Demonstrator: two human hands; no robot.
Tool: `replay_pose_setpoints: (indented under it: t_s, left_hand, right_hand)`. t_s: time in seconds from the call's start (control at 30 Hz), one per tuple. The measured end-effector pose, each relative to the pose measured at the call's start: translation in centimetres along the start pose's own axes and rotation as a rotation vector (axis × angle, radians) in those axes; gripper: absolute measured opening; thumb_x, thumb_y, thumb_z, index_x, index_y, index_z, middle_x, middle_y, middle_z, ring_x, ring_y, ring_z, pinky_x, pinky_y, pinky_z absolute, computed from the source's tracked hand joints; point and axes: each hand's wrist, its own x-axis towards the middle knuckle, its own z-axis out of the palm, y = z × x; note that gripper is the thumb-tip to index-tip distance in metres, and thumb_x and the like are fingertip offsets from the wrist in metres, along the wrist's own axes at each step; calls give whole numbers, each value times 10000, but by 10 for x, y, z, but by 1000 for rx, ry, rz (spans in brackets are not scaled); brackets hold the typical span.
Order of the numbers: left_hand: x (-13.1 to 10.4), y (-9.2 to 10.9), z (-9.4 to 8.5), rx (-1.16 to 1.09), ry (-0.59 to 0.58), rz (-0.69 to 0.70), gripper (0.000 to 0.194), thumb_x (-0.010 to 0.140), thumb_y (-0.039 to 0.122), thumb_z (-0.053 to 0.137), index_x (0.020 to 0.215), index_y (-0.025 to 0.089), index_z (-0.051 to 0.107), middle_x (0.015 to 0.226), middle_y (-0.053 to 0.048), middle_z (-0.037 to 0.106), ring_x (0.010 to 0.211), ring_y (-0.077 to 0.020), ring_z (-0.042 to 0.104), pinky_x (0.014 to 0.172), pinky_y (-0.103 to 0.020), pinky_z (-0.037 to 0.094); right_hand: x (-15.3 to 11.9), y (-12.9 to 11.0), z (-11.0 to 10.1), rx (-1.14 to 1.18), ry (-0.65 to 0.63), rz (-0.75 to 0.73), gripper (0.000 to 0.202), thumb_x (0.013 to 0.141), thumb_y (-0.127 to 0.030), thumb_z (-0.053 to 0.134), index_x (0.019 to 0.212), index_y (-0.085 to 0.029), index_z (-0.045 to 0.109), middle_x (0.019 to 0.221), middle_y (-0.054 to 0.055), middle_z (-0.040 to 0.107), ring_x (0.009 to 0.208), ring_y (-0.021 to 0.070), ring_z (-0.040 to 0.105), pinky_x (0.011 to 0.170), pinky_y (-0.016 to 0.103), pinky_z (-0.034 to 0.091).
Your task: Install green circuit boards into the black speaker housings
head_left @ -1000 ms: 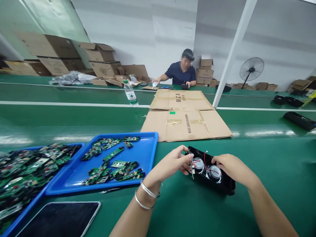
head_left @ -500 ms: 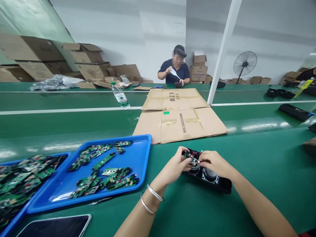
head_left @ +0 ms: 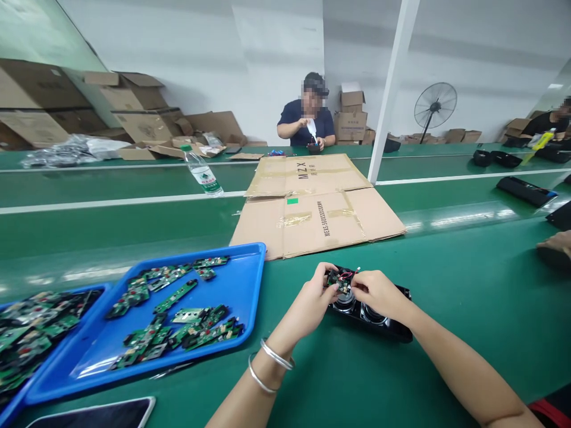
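My left hand (head_left: 314, 297) is closed on the edge of a small green circuit board (head_left: 339, 283), held over a black speaker housing (head_left: 397, 330). Thin red and black wires (head_left: 347, 274) curl above the board. At the board's right edge, my right hand (head_left: 379, 295) pinches a small wire connector, mostly hidden by the fingertips. Beneath both hands, two round speaker drivers (head_left: 373, 314) sit in the housing, partly covered. The housing lies on the green table (head_left: 312, 380), slanting down to the right.
To the left, a blue tray (head_left: 256, 297) holds several circuit boards (head_left: 178, 294), beside another piled full. A phone-like device (head_left: 93, 414) lies in front. Flattened cardboard (head_left: 312, 223) and a water bottle (head_left: 203, 172) lie beyond. A co-worker (head_left: 307, 119) sits opposite; black housings (head_left: 526, 191) are at right.
The board has tilted to show more of its face, and my right fingertips have come in against its edge. The whole view has shifted slightly.
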Motion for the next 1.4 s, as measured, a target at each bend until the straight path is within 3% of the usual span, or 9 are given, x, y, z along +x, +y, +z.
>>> replay_pose_setpoints:
  t_s: [0.37,0.53,0.63,0.73,0.87,1.03,1.2,1.3,1.4]
  left_hand:
    - [-4,7,4,148,-1,79,181,818,201,436,997,221,455,841,-20,608,757,-167,586,676,-288,488]
    - [-5,10,2,158,-10,69,162,837,202,394,988,232,444,881,-27,590,798,-176,571,673,-285,493]
    - [-6,10,1,172,-3,79,163,848,200,370,988,239,444,891,-25,569,782,-170,563,684,-290,500]
    - [-7,9,2,187,-8,93,154,860,198,344,971,241,443,837,-13,550,727,-158,556,685,-297,509]
    - [-6,8,5,155,-8,102,149,864,194,332,961,238,437,847,-17,538,728,-157,559,674,-299,527]
    - [-5,8,5,105,11,79,139,856,185,343,949,227,437,860,-25,543,760,-165,573,675,-310,541]
    - [-2,9,-3,64,16,11,151,820,189,434,965,227,429,899,-34,587,819,-186,604,707,-341,539]
    - [-1,8,-7,-3,23,-14,171,796,203,483,955,222,425,892,-34,602,808,-185,620,710,-347,537]
    - [0,4,-7,-4,59,1,182,773,219,525,920,219,418,834,-20,622,752,-184,635,675,-333,529]
  right_hand:
    - [2,1,4,133,-76,64,165,783,-130,499,622,-154,517,587,-24,541,532,99,460,508,200,291]
    - [0,2,5,101,-8,114,130,799,-218,583,696,-168,522,632,-20,563,574,120,498,536,217,329]
    - [-1,2,7,8,39,42,112,811,-260,596,795,-176,524,713,-4,567,639,138,503,567,235,351]
    - [-3,3,9,-92,48,-68,144,856,-264,538,745,-177,511,750,16,554,685,151,500,602,253,363]
    - [-3,4,13,-188,64,-90,163,872,-250,508,727,-175,503,746,24,542,687,157,501,600,259,364]
    - [-3,2,14,-248,64,-29,159,896,-264,469,775,-175,523,786,31,569,686,150,526,582,242,356]
    - [-2,1,10,-339,-25,146,284,900,-427,431,833,-204,594,775,38,616,699,174,577,554,242,352]
    - [0,4,7,-264,-45,135,260,905,-381,429,898,-204,619,892,60,631,813,190,593,645,263,400]
    - [0,9,2,-7,-22,116,113,862,-240,485,907,-186,573,883,42,635,816,162,589,704,260,421]
